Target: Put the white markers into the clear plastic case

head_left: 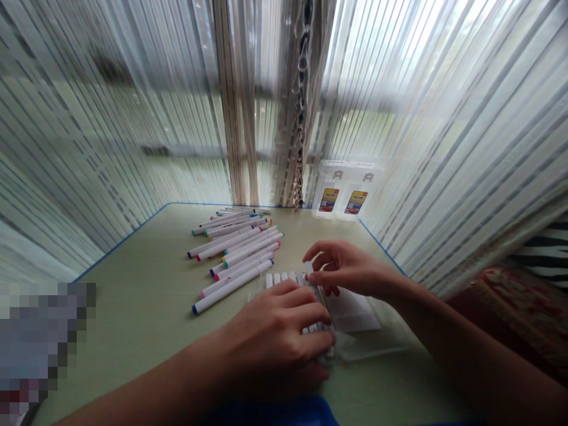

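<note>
A row of white markers (277, 277) lies side by side in a clear plastic tray (255, 292) in the middle of the table. Over this row rests my left hand (281, 328), fingers slightly apart and bent toward the tray's right side, covering much of it. My right hand (337, 267) pinches the far end of a white marker (309, 269) between thumb and fingers, at the right side of the row. The marker's lower part runs down toward my left fingers. Beyond my left hand, several loose white markers (248, 251) with coloured ends lie in a pile.
A clear plastic case with two coloured labels (342, 190) stands at the table's back right. A white sheet (352, 310) and clear plastic (377, 349) lie right of the tray. Strip curtains (177, 106) hang behind the table (142, 260). Something blue (284, 412) shows at the front edge.
</note>
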`<state>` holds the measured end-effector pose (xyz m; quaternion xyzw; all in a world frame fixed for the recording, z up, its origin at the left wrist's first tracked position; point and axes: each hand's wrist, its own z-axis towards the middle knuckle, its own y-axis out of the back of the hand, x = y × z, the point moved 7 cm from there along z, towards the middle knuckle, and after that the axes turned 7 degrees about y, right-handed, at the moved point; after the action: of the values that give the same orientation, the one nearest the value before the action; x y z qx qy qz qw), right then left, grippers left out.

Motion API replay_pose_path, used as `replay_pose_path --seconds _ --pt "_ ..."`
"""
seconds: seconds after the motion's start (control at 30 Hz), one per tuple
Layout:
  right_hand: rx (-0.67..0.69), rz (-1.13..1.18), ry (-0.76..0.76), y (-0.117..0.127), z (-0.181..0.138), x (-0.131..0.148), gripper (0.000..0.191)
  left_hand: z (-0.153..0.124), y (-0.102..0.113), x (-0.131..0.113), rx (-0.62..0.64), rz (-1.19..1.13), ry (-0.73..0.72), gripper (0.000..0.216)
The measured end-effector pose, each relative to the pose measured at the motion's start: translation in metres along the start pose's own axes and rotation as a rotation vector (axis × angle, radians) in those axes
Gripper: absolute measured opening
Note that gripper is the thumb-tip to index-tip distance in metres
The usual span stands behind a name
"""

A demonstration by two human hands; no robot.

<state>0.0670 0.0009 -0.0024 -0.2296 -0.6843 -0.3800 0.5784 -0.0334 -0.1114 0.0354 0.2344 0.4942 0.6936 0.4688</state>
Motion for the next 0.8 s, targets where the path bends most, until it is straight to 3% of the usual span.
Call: replay_pose_path --seconds 0.17,0.5,0.8 --pt "-0.027 -0.248 -0.038 0.007 -0.002 0.004 0.032 0.0 -0.002 0.001 0.04 0.005 -0.015 0.018" --pt "-0.021 -0.529 0.053 0.009 -0.002 0.008 0.031 0.002 -0.004 0.001 0.066 -0.021 0.019 0.018" --pt "0.003 -0.629 0.084 0.008 -0.003 0.014 0.044 0.002 -0.007 0.002 0.099 -0.051 0.043 0.014"
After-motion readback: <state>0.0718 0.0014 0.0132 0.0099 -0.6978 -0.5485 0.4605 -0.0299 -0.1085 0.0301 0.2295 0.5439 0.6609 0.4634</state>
